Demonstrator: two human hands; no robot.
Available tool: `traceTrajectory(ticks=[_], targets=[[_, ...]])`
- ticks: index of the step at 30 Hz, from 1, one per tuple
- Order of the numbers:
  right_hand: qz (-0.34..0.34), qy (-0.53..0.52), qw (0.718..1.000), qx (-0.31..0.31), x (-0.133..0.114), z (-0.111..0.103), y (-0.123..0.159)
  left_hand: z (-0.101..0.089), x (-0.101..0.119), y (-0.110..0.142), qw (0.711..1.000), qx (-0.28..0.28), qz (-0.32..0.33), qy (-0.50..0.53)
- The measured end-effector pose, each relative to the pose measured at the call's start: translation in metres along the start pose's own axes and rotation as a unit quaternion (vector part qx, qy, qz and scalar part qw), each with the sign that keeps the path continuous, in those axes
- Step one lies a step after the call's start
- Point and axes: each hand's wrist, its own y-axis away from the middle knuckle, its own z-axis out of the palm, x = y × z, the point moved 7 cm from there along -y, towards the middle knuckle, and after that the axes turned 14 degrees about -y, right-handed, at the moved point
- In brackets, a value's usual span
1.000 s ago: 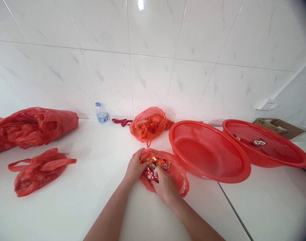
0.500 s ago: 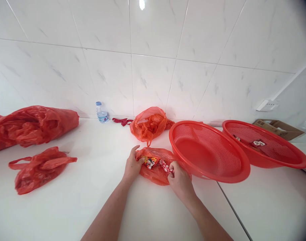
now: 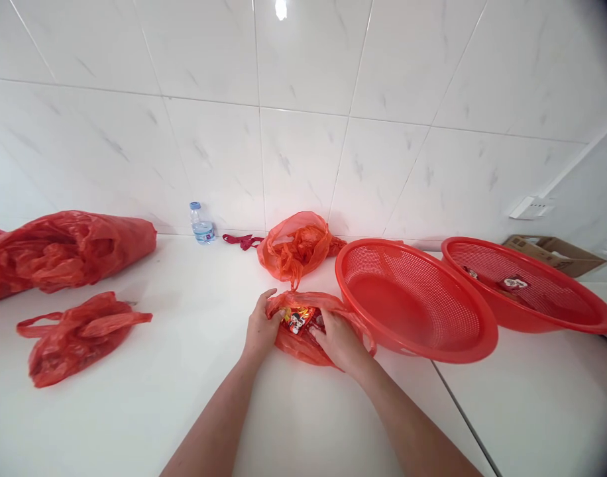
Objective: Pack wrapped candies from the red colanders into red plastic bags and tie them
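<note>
A small red plastic bag [image 3: 303, 348] lies on the white counter in front of me, its mouth pulled apart. Red printed candy packets [image 3: 297, 319] show inside it. My left hand [image 3: 260, 329] pinches the bag's left edge. My right hand [image 3: 337, 339] reaches into the bag's mouth, fingers curled among the packets; what they hold is hidden. Just right of the bag stands a red mesh basket [image 3: 447, 344] with nothing in it.
A second red basket [image 3: 582, 323] with a few packets stands far right, a cardboard box [image 3: 552, 252] behind it. An orange-red bag [image 3: 296, 245], a water bottle [image 3: 201, 224] and a red ribbon [image 3: 241, 241] sit by the wall. Two red bags [image 3: 75, 334] [image 3: 65, 248] lie left.
My right hand moved from the bag's right edge back into its mouth among the packets. My left hand kept its grip on the left edge.
</note>
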Motion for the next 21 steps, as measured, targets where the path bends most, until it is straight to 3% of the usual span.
traceTrajectory(ticks=[11,17,21], targets=[[-0.048,-0.035,0.998,-0.006,-0.001,0.013,-0.027,-0.010,-0.001,-0.004,0.996,0.064,0.039,-0.043],[-0.012,0.015,0.999,0.034,0.015,0.013,-0.028,-0.020,0.009,0.002,0.991,0.109,0.072,-0.025],[-0.032,0.009,0.999,0.040,0.013,0.012,-0.026,-0.018,0.015,0.007,0.988,0.111,0.093,-0.050]])
